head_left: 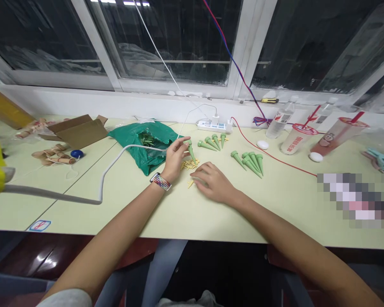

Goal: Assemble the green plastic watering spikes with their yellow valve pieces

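My left hand (176, 157) pinches a green cone-shaped plastic spike (190, 151) by its wide end, just above a small heap of yellow plastic bits (189, 164). My right hand (211, 182) rests on the pale table beside that heap, fingers curled down over the yellow bits; what it holds, if anything, is hidden. Two groups of finished green cones lie beyond: one (213, 142) near the power strip, one (251, 161) further right. An open green plastic bag (144, 143) with more green parts lies left of my left hand.
A white cable (109, 170) runs across the table from a yellow tool at the left edge. An open cardboard box (78, 130) and wooden bits sit far left. A white power strip (215, 125), a bottle, and two drink cups (294, 138) with straws stand at the back right.
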{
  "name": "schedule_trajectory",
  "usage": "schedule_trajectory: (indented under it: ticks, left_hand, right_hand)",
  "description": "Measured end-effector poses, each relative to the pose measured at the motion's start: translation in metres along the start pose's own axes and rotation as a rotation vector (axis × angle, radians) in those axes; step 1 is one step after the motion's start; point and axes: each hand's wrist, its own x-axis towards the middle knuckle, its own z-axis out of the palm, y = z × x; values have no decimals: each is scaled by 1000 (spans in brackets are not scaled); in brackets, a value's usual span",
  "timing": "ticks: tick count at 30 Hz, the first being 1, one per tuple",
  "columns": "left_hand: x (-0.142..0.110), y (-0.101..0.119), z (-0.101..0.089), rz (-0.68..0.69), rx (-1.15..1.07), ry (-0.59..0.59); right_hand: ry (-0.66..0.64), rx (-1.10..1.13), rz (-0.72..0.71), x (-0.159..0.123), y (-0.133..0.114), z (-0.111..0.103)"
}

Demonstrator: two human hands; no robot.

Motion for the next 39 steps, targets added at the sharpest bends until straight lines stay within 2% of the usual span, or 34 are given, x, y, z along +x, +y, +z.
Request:
schedule_trajectory:
  ticks: [4, 11, 18, 22, 28, 30, 34, 39]
  left_hand:
    - [-2, 3, 2, 14, 12, 6]
    - [-1, 1, 2, 8, 20, 10]
    - [-2, 0, 3, 8, 33, 13]
    - [-3, 1, 4, 11, 27, 22]
    - [-8, 4, 8, -27, 92, -132]
    - [-10, 3, 10, -47, 108, -164]
    - [-11, -1, 11, -82, 78, -246]
    - [-15, 2, 12, -92, 77, -364]
  right_hand:
    - [-82, -2, -56, 0, -4, 3]
    - [-70, 8, -6, -2, 9, 1]
    - [-44, 1, -18, -2, 12, -7]
    - [64, 84, -10, -1, 8, -13]
    - [378, 459, 274, -1, 13, -11]
    - [447, 541, 346, 0, 16, -10]
    - [482, 640, 431, 2, 19, -10]
    - [506, 718, 440, 4, 13, -9]
